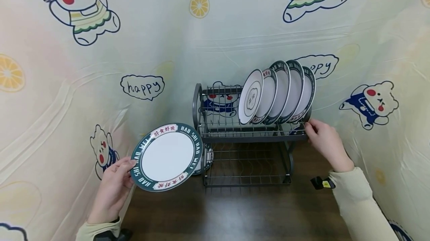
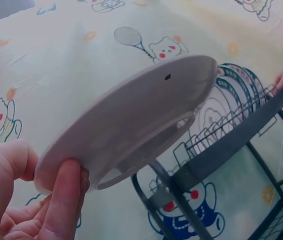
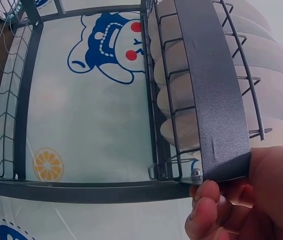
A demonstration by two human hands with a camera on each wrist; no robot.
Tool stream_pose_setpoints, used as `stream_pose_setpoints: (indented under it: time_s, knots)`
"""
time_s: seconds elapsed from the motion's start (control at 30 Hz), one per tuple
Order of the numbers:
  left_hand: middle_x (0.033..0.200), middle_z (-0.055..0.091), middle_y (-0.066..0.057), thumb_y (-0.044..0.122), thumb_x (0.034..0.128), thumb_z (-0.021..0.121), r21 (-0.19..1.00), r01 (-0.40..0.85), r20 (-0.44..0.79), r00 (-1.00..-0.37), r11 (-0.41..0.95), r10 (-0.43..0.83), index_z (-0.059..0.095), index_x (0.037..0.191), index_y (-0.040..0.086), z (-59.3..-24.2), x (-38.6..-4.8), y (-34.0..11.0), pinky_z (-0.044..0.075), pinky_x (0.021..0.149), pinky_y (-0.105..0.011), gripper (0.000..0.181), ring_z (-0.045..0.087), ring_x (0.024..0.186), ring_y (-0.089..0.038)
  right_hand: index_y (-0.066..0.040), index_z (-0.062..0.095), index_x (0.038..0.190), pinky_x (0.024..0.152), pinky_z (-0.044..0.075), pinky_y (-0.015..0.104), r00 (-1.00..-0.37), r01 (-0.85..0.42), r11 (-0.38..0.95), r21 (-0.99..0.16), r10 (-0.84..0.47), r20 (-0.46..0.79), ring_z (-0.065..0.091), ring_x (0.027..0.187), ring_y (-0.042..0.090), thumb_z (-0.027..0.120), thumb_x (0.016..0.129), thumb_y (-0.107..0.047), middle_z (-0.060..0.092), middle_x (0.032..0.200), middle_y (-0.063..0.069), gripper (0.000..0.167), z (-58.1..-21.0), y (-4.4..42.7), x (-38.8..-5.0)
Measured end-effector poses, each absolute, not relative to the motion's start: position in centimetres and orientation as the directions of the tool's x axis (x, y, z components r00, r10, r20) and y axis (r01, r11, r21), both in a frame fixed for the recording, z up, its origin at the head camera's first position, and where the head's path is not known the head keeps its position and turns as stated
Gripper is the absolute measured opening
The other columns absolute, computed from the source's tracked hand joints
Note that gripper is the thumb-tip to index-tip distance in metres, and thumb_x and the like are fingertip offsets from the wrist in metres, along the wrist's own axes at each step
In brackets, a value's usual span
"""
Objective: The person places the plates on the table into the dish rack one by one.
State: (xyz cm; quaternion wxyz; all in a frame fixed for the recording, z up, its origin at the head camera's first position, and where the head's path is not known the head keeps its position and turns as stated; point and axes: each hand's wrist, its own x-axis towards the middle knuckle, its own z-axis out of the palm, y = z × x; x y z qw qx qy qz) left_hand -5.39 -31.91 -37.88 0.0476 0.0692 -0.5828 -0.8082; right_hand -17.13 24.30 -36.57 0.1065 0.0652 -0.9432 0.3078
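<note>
My left hand pinches the left rim of a white plate with a green lettered border. The plate is tilted, its face toward the head camera, in front of the rack's left end. Its plain underside shows in the left wrist view. At the right, my right hand grips the front right corner of a dark two-tier dish rack; the right wrist view shows fingers curled under that corner. Several similar plates stand on edge, leaning, in the right part of the upper tier.
Another plate shows partly at the left of the lower wire tier, mostly hidden by the held plate. The rack stands on a dark brown wooden surface. A patterned cloth hangs behind and at both sides.
</note>
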Motion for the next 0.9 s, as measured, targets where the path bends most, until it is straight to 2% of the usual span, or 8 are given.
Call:
stream_pose_setpoints:
  time_s: [0.2, 0.4, 0.53, 0.73, 0.9]
  knots:
    - [0.082, 0.074, 0.002, 0.005, 0.107, 0.052, 0.955, -0.014, -0.056, -0.989, -0.296, -0.136, 0.077, 0.093, 0.012, -37.2, -5.6, -30.6, 0.059, 0.064, -0.019, 0.03, 0.069, 0.068, -0.005, -0.004, 0.062, 0.088, 0.052, 0.046, 0.032, -0.97, -0.167, 0.785, -0.597, -0.023, 0.241, 0.058, 0.061, 0.021, 0.042, 0.112, -0.027, 0.063, 0.068, 0.006, 0.039, -37.0, 24.4, -16.9]
    - [0.082, 0.073, 0.002, 0.003, 0.1068, 0.051, 0.965, -0.02, -0.046, -0.994, -0.263, -0.096, 0.076, 0.094, 0.011, -37.2, -5.7, -30.0, 0.059, 0.063, -0.021, 0.03, 0.068, 0.067, -0.006, -0.004, 0.065, 0.086, 0.056, 0.046, 0.034, -0.977, -0.106, 0.77, -0.629, 0.036, 0.209, 0.06, 0.06, 0.02, 0.036, 0.113, -0.04, 0.066, 0.068, 0.005, 0.054, -37.5, 24.4, -16.4]
    - [0.084, 0.073, 0.001, 0.004, 0.1074, 0.051, 0.969, -0.021, -0.04, -0.997, -0.246, -0.072, 0.076, 0.095, 0.01, -37.1, -5.8, -29.5, 0.059, 0.063, -0.021, 0.028, 0.067, 0.068, -0.006, -0.005, 0.065, 0.084, 0.053, 0.044, 0.034, -0.973, -0.08, 0.787, -0.611, 0.071, 0.218, 0.057, 0.06, 0.022, 0.033, 0.113, -0.043, 0.066, 0.067, 0.005, 0.058, -37.7, 24.4, -15.8]
    - [0.084, 0.074, 0.001, 0.007, 0.1078, 0.053, 0.976, -0.042, -0.055, -0.997, -0.212, -0.057, 0.076, 0.097, 0.011, -36.9, -5.8, -28.8, 0.059, 0.065, -0.022, 0.026, 0.067, 0.068, -0.009, -0.006, 0.065, 0.073, 0.047, 0.035, 0.035, -0.969, -0.031, 0.812, -0.583, 0.119, 0.218, 0.05, 0.055, 0.024, 0.027, 0.113, -0.05, 0.057, 0.057, 0.003, 0.07, -37.8, 24.2, -14.8]
    - [0.085, 0.074, 0.001, 0.01, 0.1083, 0.053, 0.983, -0.049, -0.057, -0.997, -0.176, -0.043, 0.076, 0.098, 0.011, -36.7, -6.0, -28.3, 0.06, 0.066, -0.023, 0.025, 0.067, 0.068, -0.01, -0.009, 0.065, 0.075, 0.05, 0.037, 0.035, -0.971, -0.055, 0.805, -0.591, 0.094, 0.219, 0.052, 0.056, 0.022, 0.029, 0.113, -0.048, 0.059, 0.057, 0.001, 0.065, -38.1, 23.9, -14.2]
